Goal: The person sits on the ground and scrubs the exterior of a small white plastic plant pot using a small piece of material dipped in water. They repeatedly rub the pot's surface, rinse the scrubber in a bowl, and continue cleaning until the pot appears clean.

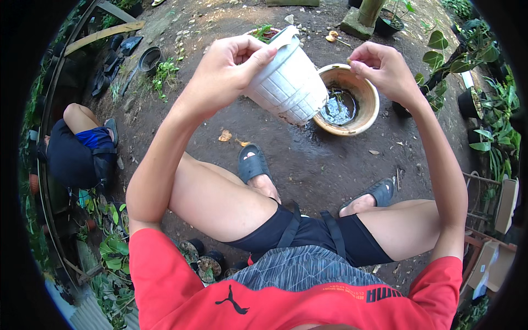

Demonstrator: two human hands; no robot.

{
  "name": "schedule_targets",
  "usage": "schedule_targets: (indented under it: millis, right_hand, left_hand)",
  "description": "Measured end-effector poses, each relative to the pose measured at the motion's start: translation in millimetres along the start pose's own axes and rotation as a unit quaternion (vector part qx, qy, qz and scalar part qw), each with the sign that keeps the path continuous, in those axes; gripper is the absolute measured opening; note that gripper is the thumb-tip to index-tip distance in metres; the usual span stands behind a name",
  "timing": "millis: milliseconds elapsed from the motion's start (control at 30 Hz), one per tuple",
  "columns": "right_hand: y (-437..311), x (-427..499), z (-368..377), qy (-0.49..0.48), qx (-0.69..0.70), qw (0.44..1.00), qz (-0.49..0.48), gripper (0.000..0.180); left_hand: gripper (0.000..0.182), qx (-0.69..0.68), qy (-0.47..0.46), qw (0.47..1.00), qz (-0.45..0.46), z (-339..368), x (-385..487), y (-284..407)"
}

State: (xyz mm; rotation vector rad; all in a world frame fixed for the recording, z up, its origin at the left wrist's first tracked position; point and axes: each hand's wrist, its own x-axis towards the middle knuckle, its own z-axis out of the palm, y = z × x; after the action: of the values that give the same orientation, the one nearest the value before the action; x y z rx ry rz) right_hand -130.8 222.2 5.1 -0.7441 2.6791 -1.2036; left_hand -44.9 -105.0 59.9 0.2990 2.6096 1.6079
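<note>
My left hand grips the rim of a white plastic flower pot with a brick-like pattern. The pot is tilted, and its lower end has brown dirt along the edge. Beside it on the ground stands a tan round basin with shiny water and some plant bits inside. The pot's lower end overlaps the basin's left rim in view; I cannot tell whether they touch. Above the basin's far rim, my right hand pinches a small yellowish piece between thumb and fingertips. What it is cannot be made out.
Another person crouches at the left. Behind the white pot, a planted pot is partly hidden. A black pot lies at the upper left. Potted plants line the right side. My sandals rest on the soil near the basin.
</note>
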Motion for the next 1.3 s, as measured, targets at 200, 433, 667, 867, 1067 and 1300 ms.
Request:
schedule_targets:
  millis: [200,433,667,867,1067,1300]
  right_hand:
    - [-74,-37,12,0.133,0.056,0.977,-0.155,0.016]
    - [-84,-58,21,0.209,-0.017,0.953,-0.219,0.019]
    - [-54,-54,19,0.239,-0.184,0.894,-0.33,0.023]
    - [-52,-60,19,0.244,-0.145,0.905,-0.317,0.024]
    - [-43,-65,14,0.228,-0.137,0.926,-0.268,0.029]
    - [-39,-66,21,0.211,-0.147,0.923,-0.287,0.031]
  left_hand:
    - [0.032,-0.029,-0.03,0.999,-0.004,23,8,6]
    - [0.03,-0.038,-0.093,0.994,0.041,51,9,12]
    - [0.024,-0.057,-0.152,0.986,0.042,67,9,16]
    - [0.022,-0.067,-0.165,0.983,0.036,76,13,15]
    - [0.025,-0.043,-0.119,0.99,0.064,87,10,15]
    - [0.024,0.009,-0.125,0.989,0.084,87,7,13]
